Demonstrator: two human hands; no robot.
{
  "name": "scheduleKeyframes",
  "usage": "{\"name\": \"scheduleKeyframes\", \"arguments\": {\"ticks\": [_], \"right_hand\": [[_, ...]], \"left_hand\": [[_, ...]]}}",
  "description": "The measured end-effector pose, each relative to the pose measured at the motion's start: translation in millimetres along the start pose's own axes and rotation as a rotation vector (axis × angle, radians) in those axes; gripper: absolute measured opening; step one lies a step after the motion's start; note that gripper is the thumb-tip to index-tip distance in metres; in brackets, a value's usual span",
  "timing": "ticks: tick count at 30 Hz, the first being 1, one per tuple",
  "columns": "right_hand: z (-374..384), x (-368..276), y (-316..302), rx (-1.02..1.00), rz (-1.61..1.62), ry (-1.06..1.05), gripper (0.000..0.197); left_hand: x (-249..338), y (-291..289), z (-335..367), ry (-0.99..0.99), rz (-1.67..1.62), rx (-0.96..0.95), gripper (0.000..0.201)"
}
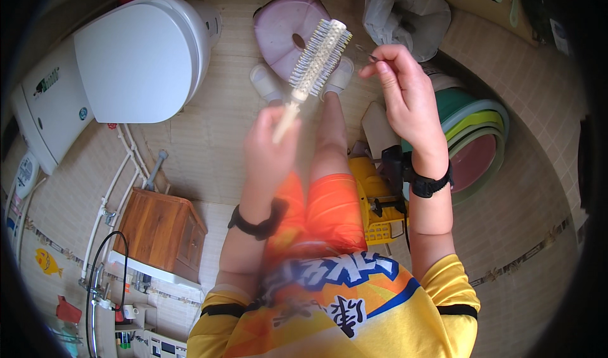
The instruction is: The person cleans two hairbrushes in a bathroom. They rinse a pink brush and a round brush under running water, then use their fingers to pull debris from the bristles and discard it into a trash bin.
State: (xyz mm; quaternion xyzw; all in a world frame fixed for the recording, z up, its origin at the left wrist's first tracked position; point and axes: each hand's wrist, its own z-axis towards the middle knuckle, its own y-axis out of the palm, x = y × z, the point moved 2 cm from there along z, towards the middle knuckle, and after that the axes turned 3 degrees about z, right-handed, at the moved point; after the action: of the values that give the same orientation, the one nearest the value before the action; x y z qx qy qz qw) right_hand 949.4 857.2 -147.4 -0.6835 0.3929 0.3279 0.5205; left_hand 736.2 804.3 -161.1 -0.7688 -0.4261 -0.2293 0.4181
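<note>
My left hand point(269, 146), slightly blurred, is closed around the pale handle of a round hairbrush point(316, 60). The brush tilts up and to the right, its bristled barrel pointing away from me. To the right, my right hand point(405, 92) is raised with thumb and forefinger pinched together. From that pinch sticks out a small dark wisp point(372, 57), thin like hair, too small to make out for certain. It is apart from the bristles. Just beyond the right hand stands a bin lined with a white bag point(408, 31).
A pinkish stool point(278, 25) with a central hole is in front of my feet. The white toilet point(136, 60) has its lid down at the left. Stacked basins point(487, 114) and a yellow plastic item point(367, 174) lie on the right. A wooden cabinet point(152, 228) stands lower left.
</note>
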Motion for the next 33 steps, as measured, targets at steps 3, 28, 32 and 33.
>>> {"name": "scheduleKeyframes", "arguments": {"ticks": [3, 28, 32, 33], "right_hand": [[-1.8, -0.2, -10.7, 0.033, -0.088, 0.07, 0.008], [23.7, -3.3, 32.4, -0.063, 0.073, 0.307, 0.028], [19.0, 3.5, 34.9, -0.115, 0.216, 0.201, 0.014], [18.4, 3.6, 32.8, -0.146, 0.232, 0.19, 0.016]], "left_hand": [[1.0, 2.7, 2.5, -0.068, -0.082, 0.019, 0.019], [7.5, 4.4, 16.6, 0.165, 0.215, 0.179, 0.021], [7.7, 4.4, 19.7, 0.179, 0.241, 0.172, 0.022], [8.2, 4.7, 20.9, 0.205, 0.256, 0.174, 0.022]]}}
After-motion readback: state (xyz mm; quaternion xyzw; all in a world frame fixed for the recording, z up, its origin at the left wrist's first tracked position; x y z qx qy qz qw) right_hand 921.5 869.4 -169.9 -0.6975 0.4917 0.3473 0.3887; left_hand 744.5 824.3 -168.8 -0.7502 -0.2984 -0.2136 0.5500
